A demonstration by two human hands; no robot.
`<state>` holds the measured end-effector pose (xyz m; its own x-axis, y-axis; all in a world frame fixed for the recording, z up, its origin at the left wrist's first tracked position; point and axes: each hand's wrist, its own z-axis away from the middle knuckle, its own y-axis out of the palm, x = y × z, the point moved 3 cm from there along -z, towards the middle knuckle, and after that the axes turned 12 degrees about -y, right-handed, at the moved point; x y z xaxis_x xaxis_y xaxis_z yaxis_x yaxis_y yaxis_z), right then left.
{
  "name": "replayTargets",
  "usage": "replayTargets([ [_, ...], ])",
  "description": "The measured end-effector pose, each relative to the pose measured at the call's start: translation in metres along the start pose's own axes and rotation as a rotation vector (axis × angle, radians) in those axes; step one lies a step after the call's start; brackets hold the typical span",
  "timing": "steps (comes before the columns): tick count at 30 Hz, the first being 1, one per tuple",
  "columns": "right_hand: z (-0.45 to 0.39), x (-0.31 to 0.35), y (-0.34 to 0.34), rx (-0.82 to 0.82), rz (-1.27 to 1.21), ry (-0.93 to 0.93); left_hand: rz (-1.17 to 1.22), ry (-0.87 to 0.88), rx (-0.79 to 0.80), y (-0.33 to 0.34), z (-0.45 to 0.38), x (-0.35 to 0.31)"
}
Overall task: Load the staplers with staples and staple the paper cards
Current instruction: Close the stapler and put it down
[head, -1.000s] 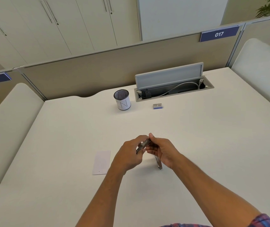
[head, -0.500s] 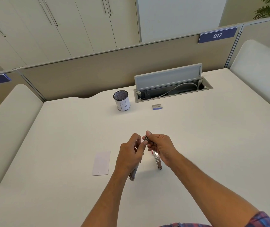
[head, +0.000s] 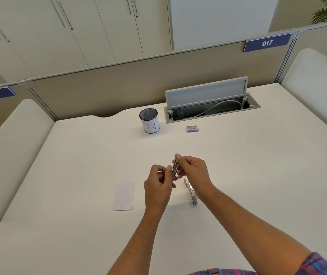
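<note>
Right now both hands meet above the white desk (head: 258, 175), just right of the paper card (head: 124, 196). Left hand (head: 157, 187) and right hand (head: 195, 173) pinch a slim metal stapler (head: 175, 168) between fingertips, held upright. Second stapler (head: 192, 193) lies on the desk under the right wrist (partly hidden). Staple box (head: 192, 128) sits well beyond the card, w/ a mesh cup (head: 149, 123) to its left.

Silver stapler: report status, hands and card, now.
Left hand and right hand both pinch the opened silver metal stapler above the white desk. White paper card lies flat, left, untouched. Small blue staple box far back. Nothing obstructing.
</note>
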<state>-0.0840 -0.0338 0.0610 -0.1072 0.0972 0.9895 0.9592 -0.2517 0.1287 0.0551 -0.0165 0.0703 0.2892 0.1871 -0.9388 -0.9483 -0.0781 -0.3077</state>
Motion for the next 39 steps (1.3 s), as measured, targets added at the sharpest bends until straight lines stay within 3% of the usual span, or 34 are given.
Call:
replayTargets([
  [6, 0.006, -0.007, 0.003, 0.015, -0.036, 0.078, -0.110, 0.087, -0.018, 0.000, -0.004, 0.006],
  [12, 0.016, -0.005, 0.016, -0.057, -0.020, 0.037, -0.136, 0.226, -0.185, 0.005, 0.002, 0.007],
  [17, 0.020, 0.001, 0.025, -0.089, 0.013, 0.024, -0.061, 0.151, -0.219, 0.007, 0.007, 0.009],
  [25, 0.024, 0.009, 0.019, 0.032, 0.102, -0.033, 0.095, -0.031, -0.071, -0.003, 0.004, 0.000],
  [33, 0.032, 0.011, 0.031, -0.080, 0.101, -0.061, 0.072, 0.011, -0.299, 0.009, 0.012, 0.002],
  [39, 0.035, 0.015, 0.032, -0.147, 0.101, -0.060, 0.083, -0.028, -0.304, 0.016, 0.013, 0.000],
])
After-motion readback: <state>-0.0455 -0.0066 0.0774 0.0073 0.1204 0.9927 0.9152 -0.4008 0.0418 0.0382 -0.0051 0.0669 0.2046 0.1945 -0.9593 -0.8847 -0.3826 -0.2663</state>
